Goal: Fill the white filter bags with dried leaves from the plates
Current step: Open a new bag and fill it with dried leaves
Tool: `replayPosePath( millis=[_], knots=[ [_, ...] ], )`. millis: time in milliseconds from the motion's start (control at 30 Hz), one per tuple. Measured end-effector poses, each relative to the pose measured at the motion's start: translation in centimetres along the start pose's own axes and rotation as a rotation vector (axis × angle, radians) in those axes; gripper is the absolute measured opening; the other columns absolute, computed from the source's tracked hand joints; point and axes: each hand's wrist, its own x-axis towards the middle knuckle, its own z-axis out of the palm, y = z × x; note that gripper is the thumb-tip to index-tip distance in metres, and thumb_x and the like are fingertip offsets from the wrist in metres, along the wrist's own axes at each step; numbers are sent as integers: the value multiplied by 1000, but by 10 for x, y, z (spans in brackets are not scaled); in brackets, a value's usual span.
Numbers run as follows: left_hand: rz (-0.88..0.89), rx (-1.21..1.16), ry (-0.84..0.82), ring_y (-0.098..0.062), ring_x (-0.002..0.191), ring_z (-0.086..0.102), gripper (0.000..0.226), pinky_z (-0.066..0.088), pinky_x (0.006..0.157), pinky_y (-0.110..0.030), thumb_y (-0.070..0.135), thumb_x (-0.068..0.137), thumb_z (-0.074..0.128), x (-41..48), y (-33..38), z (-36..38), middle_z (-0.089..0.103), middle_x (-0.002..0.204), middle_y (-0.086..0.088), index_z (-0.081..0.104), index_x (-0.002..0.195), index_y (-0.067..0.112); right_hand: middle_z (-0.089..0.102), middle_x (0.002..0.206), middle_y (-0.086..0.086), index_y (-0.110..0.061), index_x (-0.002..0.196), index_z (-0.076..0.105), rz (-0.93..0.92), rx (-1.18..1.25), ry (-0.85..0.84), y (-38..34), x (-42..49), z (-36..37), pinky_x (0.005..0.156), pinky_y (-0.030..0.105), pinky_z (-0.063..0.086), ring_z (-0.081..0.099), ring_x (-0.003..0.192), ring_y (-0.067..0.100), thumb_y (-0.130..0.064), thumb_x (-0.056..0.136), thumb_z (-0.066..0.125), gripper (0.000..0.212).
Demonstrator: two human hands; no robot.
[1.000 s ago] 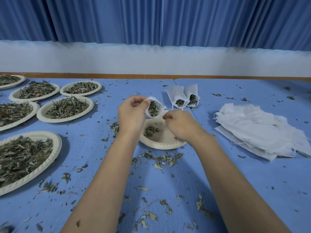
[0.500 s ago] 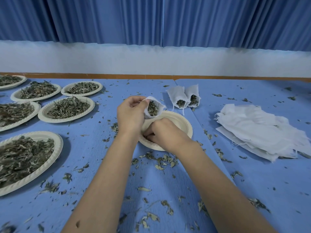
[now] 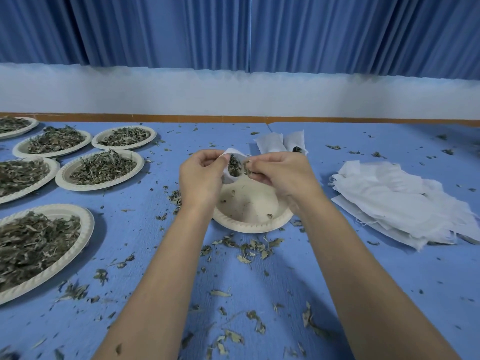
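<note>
The left hand (image 3: 201, 178) grips a white filter bag (image 3: 228, 178), its thumb and fingers curled round the rim and holding the mouth apart. The right hand (image 3: 280, 175) pinches a small clump of dried leaves (image 3: 247, 166) at that mouth, fingertips narrowed together. Both hands hang just above the far edge of the nearly bare plate (image 3: 249, 227).

The bag is thin white fabric, dark green inside where leaves already fill it. Its mouth faces the right hand. The body runs back into the left palm, so its long axis cannot be read fully.

Beyond the plate lie two filled bags (image 3: 270, 142), touching each other. To the right of the plate is a loose pile of empty bags (image 3: 394, 201). To its left stand several heaped plates (image 3: 100, 170). Loose leaf scraps (image 3: 246, 248) are scattered nearer than the plate.

The worktop (image 3: 155, 255) is covered in blue. Behind it run a white wall band (image 3: 233, 92) and a blue pleated curtain (image 3: 233, 32).
</note>
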Motion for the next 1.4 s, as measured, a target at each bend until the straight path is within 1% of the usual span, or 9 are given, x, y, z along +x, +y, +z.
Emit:
replayPosePath(
  millis=[233, 467, 600, 733, 833, 1000, 1100, 1200, 1400],
  knots=[
    [77, 93, -148, -11, 70, 59, 13, 50, 70, -30, 18, 83, 69, -7, 1, 7, 63, 71, 4, 65, 73, 25, 72, 72, 4, -22, 66, 72, -71, -253, 206, 10, -1, 8, 79, 34, 58, 70, 77, 19, -10, 77, 71, 16],
    [53, 4, -352, -4, 59, 60, 16, 43, 51, -10, 8, 82, 69, -16, -1, 13, 64, 60, 9, 66, 70, 19, 58, 63, -8, -14, 75, 70, -226, -563, 336, 15, -4, 5, 50, 11, 38, 53, 61, 8, -4, 78, 62, 13],
    [26, -100, -318, -7, 65, 64, 13, 48, 59, -14, 8, 83, 67, -16, -6, 11, 67, 67, 6, 66, 75, 17, 51, 51, -9, -20, 69, 67, -245, -622, 220, 13, -4, 5, 48, 21, 34, 43, 50, 8, -10, 83, 59, 19],
    [71, -105, -213, -6, 65, 58, 11, 48, 63, -16, 11, 87, 63, -11, -8, 9, 63, 75, 2, 63, 80, 19, 70, 78, 12, -14, 85, 74, -214, -550, 16, 5, -5, 8, 65, 36, 52, 61, 67, 25, -12, 89, 55, 20],
    [85, -109, -137, 1, 56, 53, 13, 44, 54, -12, 12, 89, 61, -7, -7, 8, 60, 73, 6, 60, 80, 20, 74, 86, 4, -19, 87, 74, -233, -421, 19, 2, -6, 8, 83, 39, 55, 68, 85, 17, -12, 87, 59, 17],
    [30, -171, -61, -7, 52, 46, 11, 39, 45, -16, 13, 90, 61, -2, -3, 5, 55, 70, 2, 58, 80, 18, 71, 74, 0, -19, 78, 71, -205, -184, 104, -4, -5, -3, 57, 20, 54, 67, 63, 6, -8, 83, 64, 14],
    [38, -153, -17, -5, 59, 50, 13, 43, 54, -17, 16, 90, 61, 1, -2, 3, 56, 74, 3, 57, 79, 21, 71, 79, 10, -4, 85, 71, -118, -651, 140, -1, 0, -16, 68, 37, 58, 67, 68, 22, -7, 85, 57, 14],
    [44, -135, 5, -6, 65, 53, 12, 45, 64, -21, 18, 89, 62, 2, -2, 2, 58, 77, 4, 58, 78, 23, 68, 106, 19, 5, 97, 66, 77, -1139, -74, 4, 1, -19, 79, 38, 55, 64, 90, 31, -9, 87, 55, 21],
    [68, -109, 18, -1, 64, 55, 11, 45, 60, -15, 19, 88, 64, 3, -2, 0, 61, 78, 4, 60, 78, 24, 53, 88, 4, -2, 105, 63, 160, -1375, -363, 5, -7, -10, 48, 21, 37, 45, 60, 15, -11, 80, 61, 26]
  ],
)
